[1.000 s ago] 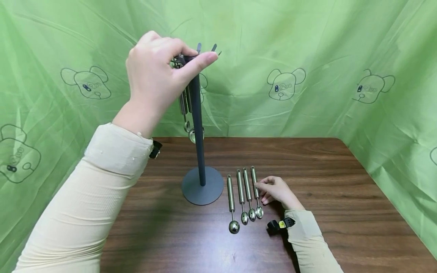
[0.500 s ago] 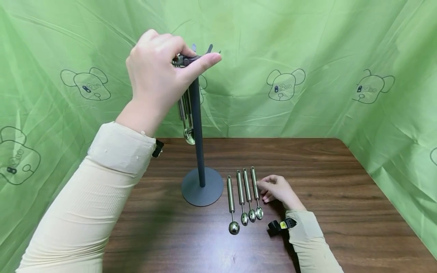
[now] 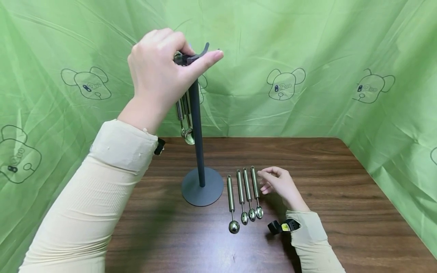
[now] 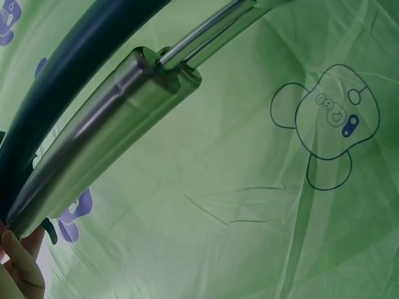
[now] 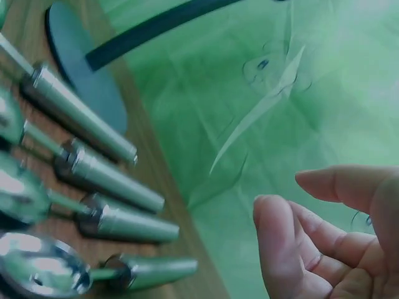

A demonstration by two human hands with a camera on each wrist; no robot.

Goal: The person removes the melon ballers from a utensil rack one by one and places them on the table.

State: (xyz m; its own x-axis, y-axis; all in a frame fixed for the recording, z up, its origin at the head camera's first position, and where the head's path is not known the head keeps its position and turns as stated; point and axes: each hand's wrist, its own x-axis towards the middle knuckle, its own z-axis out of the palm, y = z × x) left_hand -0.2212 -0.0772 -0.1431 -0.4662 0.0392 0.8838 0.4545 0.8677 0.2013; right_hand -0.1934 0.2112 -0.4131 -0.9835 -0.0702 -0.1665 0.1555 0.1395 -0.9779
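Observation:
In the head view my left hand (image 3: pixel 155 70) grips the hooked top of a dark grey utensil stand (image 3: pixel 196 125), thumb along its near side. Steel scoops (image 3: pixel 179 110) hang by their handles behind the pole; the left wrist view shows hanging handles (image 4: pixel 93 137) close up. To the stand's right, several small steel scoops with rounded bowls lie side by side. My right hand (image 3: pixel 281 185) hovers beside the handle of the rightmost scoop (image 3: pixel 255 182). In the right wrist view, thumb and forefinger (image 5: pixel 340 184) are apart with nothing between them.
The stand's round base (image 3: pixel 203 195) rests on a brown wooden table (image 3: pixel 327 182). Green curtains (image 3: pixel 239 41) with printed bear faces enclose the back and sides. The leftmost scoop (image 3: pixel 231 195) lies near the base.
The stand's hooked top has turned under my left hand, and the hanging scoops have shifted slightly left. My right hand has moved away from me along the rightmost scoop's handle.

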